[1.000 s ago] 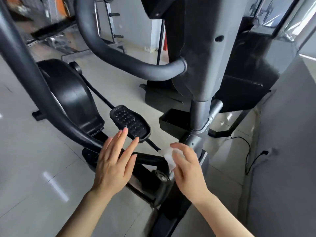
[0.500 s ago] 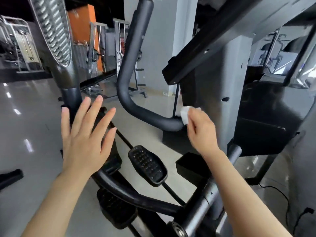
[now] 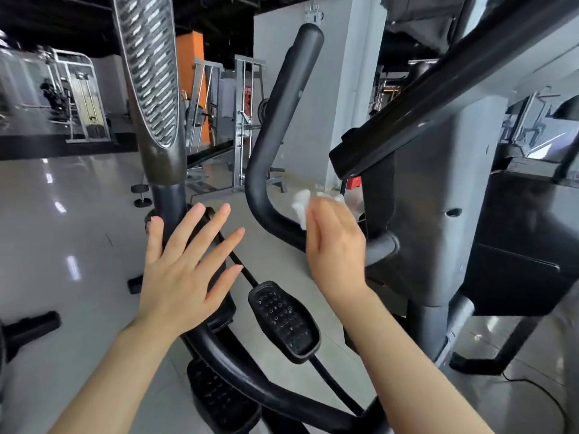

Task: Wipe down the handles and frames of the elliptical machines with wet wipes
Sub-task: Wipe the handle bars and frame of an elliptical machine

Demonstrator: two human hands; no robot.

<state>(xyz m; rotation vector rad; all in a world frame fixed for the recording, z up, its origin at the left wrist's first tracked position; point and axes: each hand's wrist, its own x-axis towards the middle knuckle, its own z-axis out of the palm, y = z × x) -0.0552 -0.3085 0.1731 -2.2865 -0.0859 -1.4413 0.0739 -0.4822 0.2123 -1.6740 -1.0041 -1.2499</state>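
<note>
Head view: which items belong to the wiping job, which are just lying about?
Job:
right hand holding the wet wipe
curved black handle under the wipe
ribbed moving handle
left hand, fingers spread, holding nothing

Lying about:
dumbbell on the floor
weight racks behind

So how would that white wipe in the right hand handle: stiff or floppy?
Probably floppy: the wet wipe shows bunched and crumpled above the right hand, which presses it against the curved black handle. It looks light, held by fingers alone. It would likely mould round the bar rather than slide off.
</note>
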